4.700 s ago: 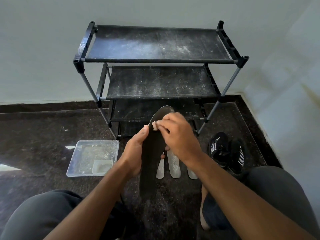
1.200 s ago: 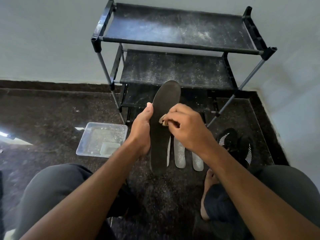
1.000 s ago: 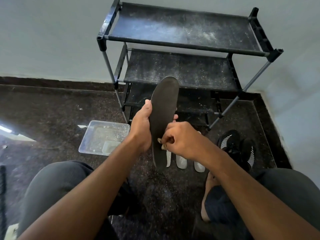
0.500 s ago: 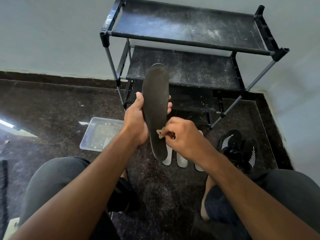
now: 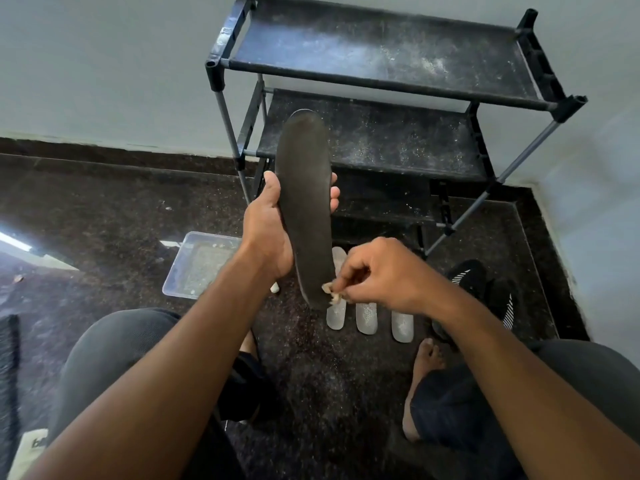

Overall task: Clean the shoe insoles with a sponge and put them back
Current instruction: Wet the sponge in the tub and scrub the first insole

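Observation:
My left hand [image 5: 268, 233] grips a dark grey insole [image 5: 304, 202] around its middle and holds it upright, toe end up, in front of the rack. My right hand [image 5: 384, 271] pinches a small pale sponge piece [image 5: 330, 293] against the insole's lower heel end. Three pale insoles [image 5: 366, 318] lie side by side on the floor just below my right hand. A pair of black shoes with white stripes [image 5: 485, 289] stands on the floor to the right, partly hidden by my right forearm.
A black three-shelf rack [image 5: 381, 53], dusty, stands against the wall ahead. A clear plastic tray [image 5: 199, 263] sits on the dark speckled floor at the left. My knees and a bare foot [image 5: 420, 379] fill the lower part of the view.
My right hand slid the sponge down the insole from near its middle to the heel end. My left hand raised the insole and tilted its toe end a little to the left.

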